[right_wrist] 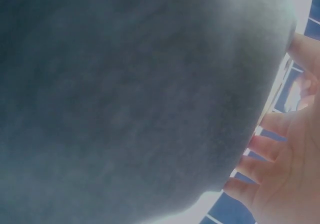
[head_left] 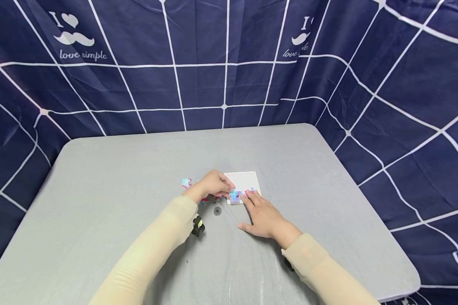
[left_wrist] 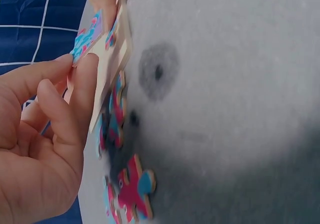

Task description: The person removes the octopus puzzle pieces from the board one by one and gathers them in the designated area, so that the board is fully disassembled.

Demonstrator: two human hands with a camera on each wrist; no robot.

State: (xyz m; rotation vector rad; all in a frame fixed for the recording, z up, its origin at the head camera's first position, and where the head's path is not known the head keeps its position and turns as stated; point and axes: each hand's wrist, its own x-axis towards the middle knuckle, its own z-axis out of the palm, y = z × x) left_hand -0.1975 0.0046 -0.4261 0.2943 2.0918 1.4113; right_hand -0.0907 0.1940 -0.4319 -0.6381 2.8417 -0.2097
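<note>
My left hand (head_left: 215, 185) pinches a light-blue, pink and purple jigsaw piece (left_wrist: 88, 37) between thumb and fingertip. The piece is tilted over the lower left part of a white puzzle board (head_left: 239, 179). In the left wrist view, the board's pale wooden edge (left_wrist: 126, 33) shows beside the fingers. My right hand (head_left: 265, 217) lies with fingers extended, its fingertips on the board's lower right part and on colourful pieces there. The right wrist view shows this hand (right_wrist: 285, 159) from the side, its fingertips against the board edge; the pieces below them are mostly hidden.
Several loose jigsaw pieces lie left of the board, including a blue and pink one (head_left: 186, 183) and a red one with a blue knob (left_wrist: 134, 189). They rest on a grey-covered table (head_left: 137, 169). A dark blue gridded curtain (head_left: 198, 84) stands behind and beside the table.
</note>
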